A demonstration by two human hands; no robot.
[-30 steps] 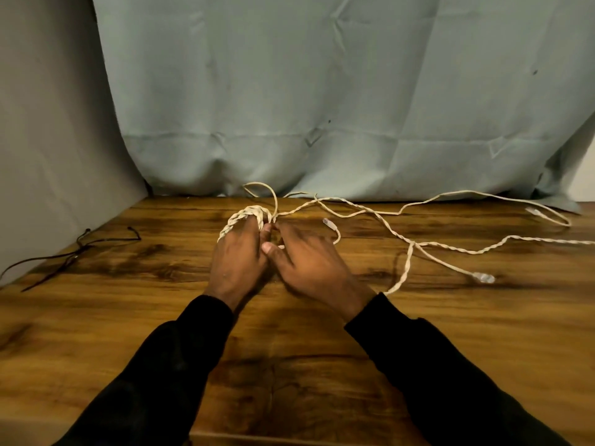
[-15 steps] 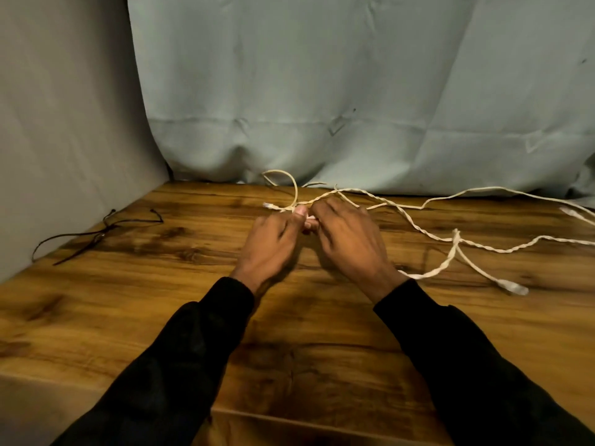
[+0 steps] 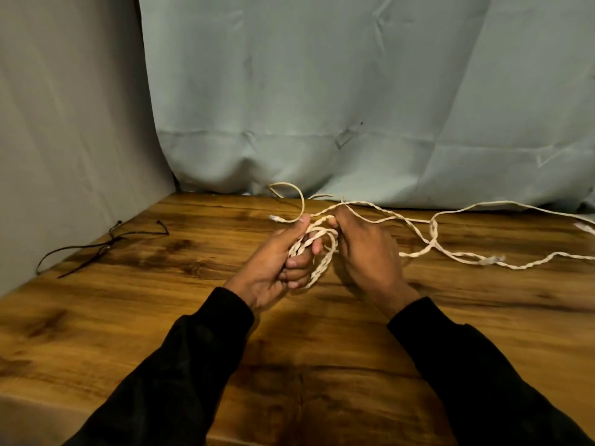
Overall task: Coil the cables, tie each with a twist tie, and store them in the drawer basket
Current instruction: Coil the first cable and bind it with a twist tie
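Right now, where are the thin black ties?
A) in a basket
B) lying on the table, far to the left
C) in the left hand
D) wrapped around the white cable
B: the thin black ties lie on the wooden table by the left wall, while the left hand and right hand both hold the white cable.

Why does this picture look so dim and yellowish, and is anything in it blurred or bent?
Head view: warm, dim light; the hands throw soft shadows on the wooden table; the white cable smears slightly toward the right edge; the left hand and right hand look fairly sharp; the wide lens bows the backdrop cloth.
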